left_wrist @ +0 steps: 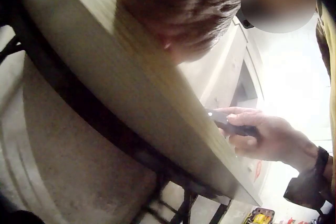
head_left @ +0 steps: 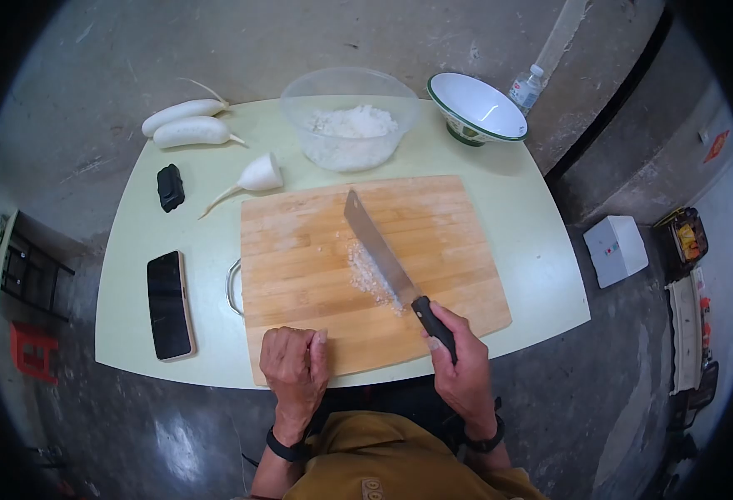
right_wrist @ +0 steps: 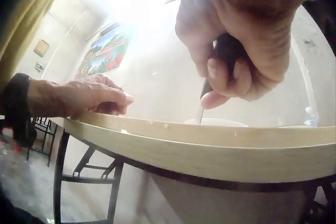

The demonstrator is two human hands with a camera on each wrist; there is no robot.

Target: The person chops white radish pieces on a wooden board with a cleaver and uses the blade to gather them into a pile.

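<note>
My right hand [head_left: 464, 365] grips the black handle [head_left: 435, 329] of a knife. The blade [head_left: 381, 252] points up and to the left over the wooden cutting board [head_left: 300, 304], along a small heap of finely chopped white pieces [head_left: 368, 277]. In the right wrist view the fingers of my right hand [right_wrist: 236, 40] curl round the dark handle [right_wrist: 228, 53]. My left hand [head_left: 294, 367] rests at the board's near left edge with its fingers curled and nothing seen in them. The right wrist view shows my left hand [right_wrist: 86, 96] low against the board's edge.
Behind the board stand a clear bowl of white shreds [head_left: 351, 137], a green-rimmed bowl [head_left: 479, 108] and a bottle [head_left: 526, 87]. A cut white radish [head_left: 261, 173], two whole radishes [head_left: 190, 131], a black object [head_left: 170, 187] and a phone [head_left: 169, 306] lie to the left.
</note>
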